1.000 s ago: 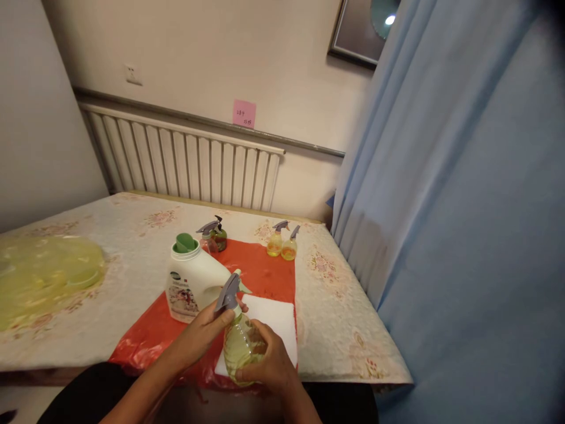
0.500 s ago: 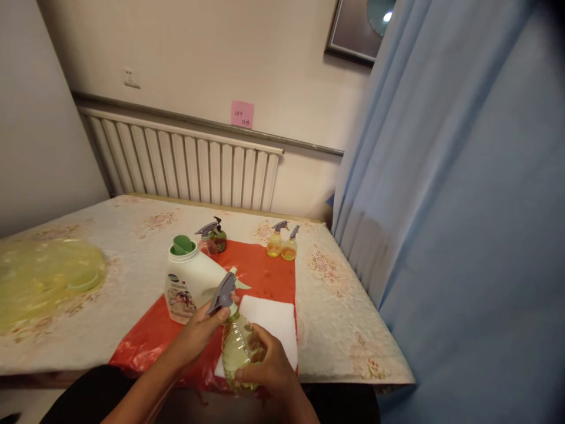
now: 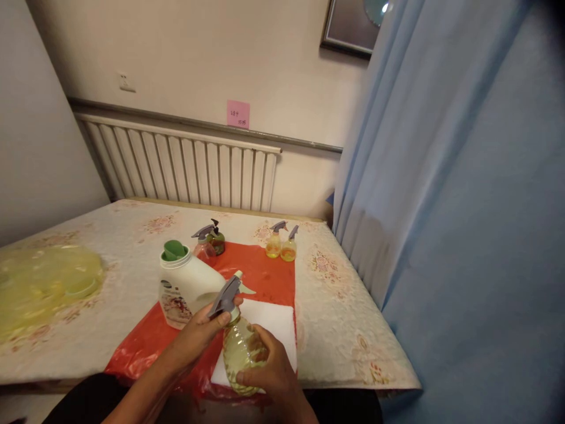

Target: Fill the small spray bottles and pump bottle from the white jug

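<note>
A clear yellowish spray bottle [image 3: 242, 353] with a grey trigger head is held tilted between my hands, low in the head view. My left hand [image 3: 207, 330] is closed around the neck and the grey spray head [image 3: 226, 294]. Fingers of my right hand [image 3: 276, 365] wrap the body of the bottle from the right. Beneath it lies a white foam pad [image 3: 282, 327] on a red plastic sheet [image 3: 265, 274]. Just left of the spray head stands a white jug [image 3: 188, 288] with a green piece [image 3: 173, 250] in its open mouth.
Two small yellow spray bottles [image 3: 273, 244] stand at the sheet's far right corner. A pinkish spray bottle [image 3: 203, 247] and a dark green one [image 3: 217, 241] stand behind the jug. Yellow plastic film [image 3: 48, 282] lies at left. A blue curtain [image 3: 463, 235] hangs along the right.
The view has shifted slightly. Both hands keep their hold on the spray bottle, which stays in nearly the same place and tilt.
</note>
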Tool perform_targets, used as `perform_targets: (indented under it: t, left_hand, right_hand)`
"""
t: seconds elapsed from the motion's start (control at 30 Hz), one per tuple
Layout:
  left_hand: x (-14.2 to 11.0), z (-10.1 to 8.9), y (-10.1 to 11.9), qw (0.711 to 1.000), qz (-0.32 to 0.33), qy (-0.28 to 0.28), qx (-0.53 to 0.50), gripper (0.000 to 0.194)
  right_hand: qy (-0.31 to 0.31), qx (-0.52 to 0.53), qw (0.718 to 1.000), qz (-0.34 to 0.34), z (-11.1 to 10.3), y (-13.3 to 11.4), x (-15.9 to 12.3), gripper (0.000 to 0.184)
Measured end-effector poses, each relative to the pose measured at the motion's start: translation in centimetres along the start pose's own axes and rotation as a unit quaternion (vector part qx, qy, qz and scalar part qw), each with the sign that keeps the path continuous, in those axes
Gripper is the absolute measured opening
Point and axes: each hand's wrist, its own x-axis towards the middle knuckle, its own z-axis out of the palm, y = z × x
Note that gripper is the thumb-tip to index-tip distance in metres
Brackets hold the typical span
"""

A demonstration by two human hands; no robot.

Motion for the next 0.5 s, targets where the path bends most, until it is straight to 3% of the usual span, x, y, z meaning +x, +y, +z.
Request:
perform_targets:
  t: [0.23, 0.37, 0.5]
  left_hand:
    - [0.7, 1.1, 0.0, 0.999, 0.033, 0.019, -0.013, 0.047]
    - [0.8, 1.2, 0.2, 0.999, 0.006, -0.028, -0.044, 0.043]
    - [0.4, 1.9, 0.7, 0.988, -0.026, -0.062, -0.137, 0.04]
  right_hand:
    - [-0.023, 0.044, 0.999, -0.013, -0.7, -0.5, -0.3, 0.088]
    - [-0.06, 0.076, 0.995, -0.025, -1.1, -1.1, -0.7, 0.079]
    - [-0.104, 0.167, 0.98, -0.029, -0.8, -1.1, -1.0, 0.078]
